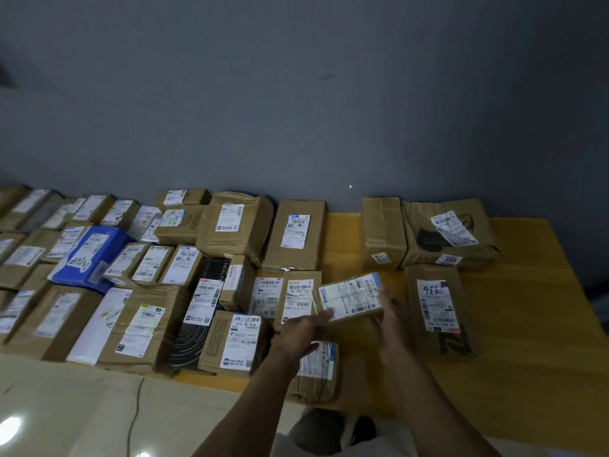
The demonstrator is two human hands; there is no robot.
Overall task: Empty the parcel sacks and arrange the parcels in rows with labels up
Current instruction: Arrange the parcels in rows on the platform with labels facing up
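A small brown parcel (349, 296) with its white label facing up sits tilted between my two hands, just above the yellow mat (527, 324). My left hand (301, 333) reaches its lower left corner with fingers stretched out. My right hand (390, 313) lies against its right end, fingers straight. Rows of labelled parcels (230, 225) fill the mat to the left. Another taped parcel (321, 364) lies partly under my left forearm. No sack is in view.
To the right lies a long parcel (435, 305) marked with handwritten numbers. Two larger boxes (382, 232) (451, 232) stand by the grey wall. A blue parcel (92, 255) is at the left. A thin cable (135, 410) runs over the pale floor in front.
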